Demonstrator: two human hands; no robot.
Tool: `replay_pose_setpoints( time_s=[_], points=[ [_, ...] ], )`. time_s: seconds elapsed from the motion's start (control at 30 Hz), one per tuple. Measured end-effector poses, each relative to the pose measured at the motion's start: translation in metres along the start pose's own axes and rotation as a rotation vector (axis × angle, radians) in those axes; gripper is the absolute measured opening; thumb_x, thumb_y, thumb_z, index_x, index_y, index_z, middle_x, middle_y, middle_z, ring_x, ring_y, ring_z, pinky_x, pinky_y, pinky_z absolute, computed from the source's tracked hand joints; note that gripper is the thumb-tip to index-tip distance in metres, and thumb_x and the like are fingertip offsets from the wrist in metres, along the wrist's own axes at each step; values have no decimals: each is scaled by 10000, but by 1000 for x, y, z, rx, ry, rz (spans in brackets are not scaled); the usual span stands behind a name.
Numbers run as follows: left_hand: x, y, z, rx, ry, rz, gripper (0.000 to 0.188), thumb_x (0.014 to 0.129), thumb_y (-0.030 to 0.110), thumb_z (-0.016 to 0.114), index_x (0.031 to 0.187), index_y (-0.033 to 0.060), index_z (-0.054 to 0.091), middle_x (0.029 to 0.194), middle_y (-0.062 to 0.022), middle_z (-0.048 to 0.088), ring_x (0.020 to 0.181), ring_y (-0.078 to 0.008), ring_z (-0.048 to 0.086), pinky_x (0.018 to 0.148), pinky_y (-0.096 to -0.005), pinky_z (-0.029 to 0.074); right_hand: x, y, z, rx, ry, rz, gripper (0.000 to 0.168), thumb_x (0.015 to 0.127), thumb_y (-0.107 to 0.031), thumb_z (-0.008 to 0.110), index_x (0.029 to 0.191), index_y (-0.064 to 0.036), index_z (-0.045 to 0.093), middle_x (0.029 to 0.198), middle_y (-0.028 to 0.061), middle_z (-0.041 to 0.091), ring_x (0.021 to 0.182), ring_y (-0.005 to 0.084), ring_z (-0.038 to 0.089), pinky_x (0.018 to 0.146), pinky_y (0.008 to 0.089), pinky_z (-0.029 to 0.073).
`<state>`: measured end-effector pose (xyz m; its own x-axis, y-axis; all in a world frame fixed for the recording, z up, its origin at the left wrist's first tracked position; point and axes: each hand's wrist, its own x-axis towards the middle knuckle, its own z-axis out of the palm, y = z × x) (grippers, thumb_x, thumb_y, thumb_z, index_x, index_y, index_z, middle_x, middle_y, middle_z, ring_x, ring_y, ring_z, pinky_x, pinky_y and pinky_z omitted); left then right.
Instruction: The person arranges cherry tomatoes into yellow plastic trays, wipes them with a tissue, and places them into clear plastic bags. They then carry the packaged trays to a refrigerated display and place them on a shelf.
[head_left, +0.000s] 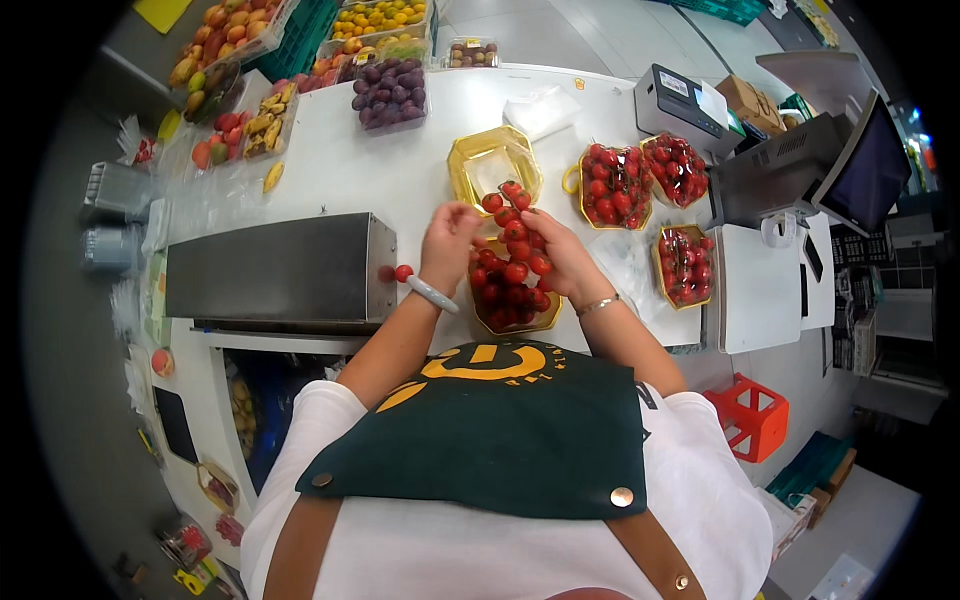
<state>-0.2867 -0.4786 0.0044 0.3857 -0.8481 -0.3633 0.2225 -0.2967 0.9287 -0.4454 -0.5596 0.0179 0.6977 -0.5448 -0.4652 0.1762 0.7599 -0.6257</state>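
My right hand (559, 251) grips a hanging vine of red cherry tomatoes (515, 231) from its right side. Facing it on the left is my left hand (451, 236), its fingers curled close to the tomatoes; whether they pinch anything is hidden. Beneath the vine, a gold tray (499, 328) holds more cherry tomatoes (510, 296), partly covered by the raised ones. Just beyond my hands rests a second gold tray (459, 176) with a bare bottom. One loose tomato (403, 273) lies beside my left wrist, near a metal housing (277, 270).
Three wrapped tomato trays, a rear left one (615, 187), a rear right one (675, 169) and a nearer one (684, 266), stand right. Behind them are a label printer (679, 105) and a monitor (862, 165). A plum box (388, 94) and clear film (544, 111) lie farther back.
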Motion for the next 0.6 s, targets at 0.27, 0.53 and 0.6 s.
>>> replay_pose_setpoints(
  time_s=[0.27, 0.53, 0.6],
  points=[
    [-9, -1, 16, -1165, -566, -251, 766, 873, 682, 278, 1402, 129, 320, 1381, -158, 402, 1261, -306, 398, 1067, -500, 271, -26, 4, 39, -1081, 199, -402, 395, 909, -323, 529, 1131, 1, 495, 957, 112, 570, 820, 212, 579, 716, 337, 469],
    [-18, 7, 4, -1072, -640, -345, 678, 899, 631, 305, 1363, 140, 370, 1324, -118, 460, 1207, -285, 451, 1030, -494, 327, -56, -39, 48, -516, 134, -459, 302, 828, -27, 522, 1123, 3, 462, 1037, 124, 514, 839, 177, 576, 711, 290, 507],
    [-13, -7, 6, -1177, -755, -332, 597, 923, 590, 300, 1303, 147, 428, 1264, -94, 511, 1170, -264, 482, 1001, -469, 370, -58, -32, 66, -587, 125, -403, 265, 816, 20, 524, 1077, -16, 498, 940, 74, 581, 852, 136, 580, 688, 272, 511]
  ],
)
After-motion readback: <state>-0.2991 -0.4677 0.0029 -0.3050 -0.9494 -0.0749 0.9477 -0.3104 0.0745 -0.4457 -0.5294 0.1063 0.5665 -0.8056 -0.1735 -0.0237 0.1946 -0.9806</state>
